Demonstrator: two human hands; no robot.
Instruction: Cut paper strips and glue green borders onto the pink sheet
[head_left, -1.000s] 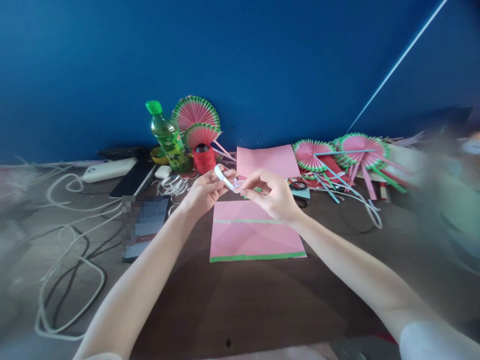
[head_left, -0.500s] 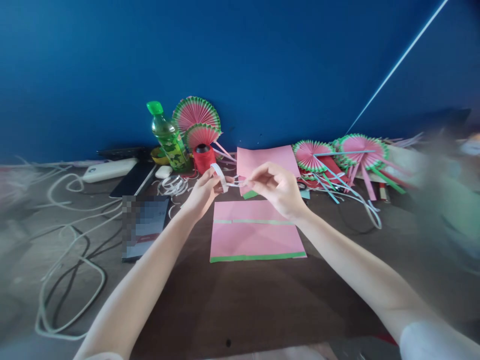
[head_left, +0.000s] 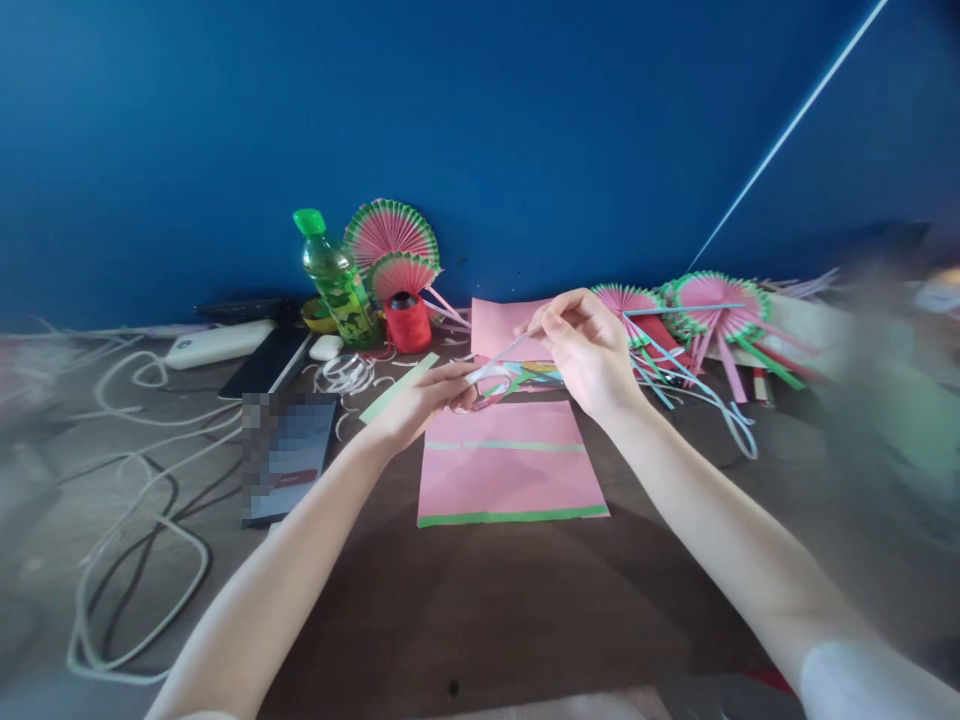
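1. Head view: our left hand [head_left: 420,400] grips a small roll of white tape [head_left: 486,380] at its fingertips, fingers closed on it, above the top edge of the pink paper sheet [head_left: 510,475].
2. Our right hand [head_left: 589,345] pinches the tape's free end, fingers together, pulling the strip [head_left: 514,348] taut up and right.
3. Bare table [head_left: 487,610] lies in front of the sheet; white cables [head_left: 142,520] crowd the left, paper fans [head_left: 712,305] the right.
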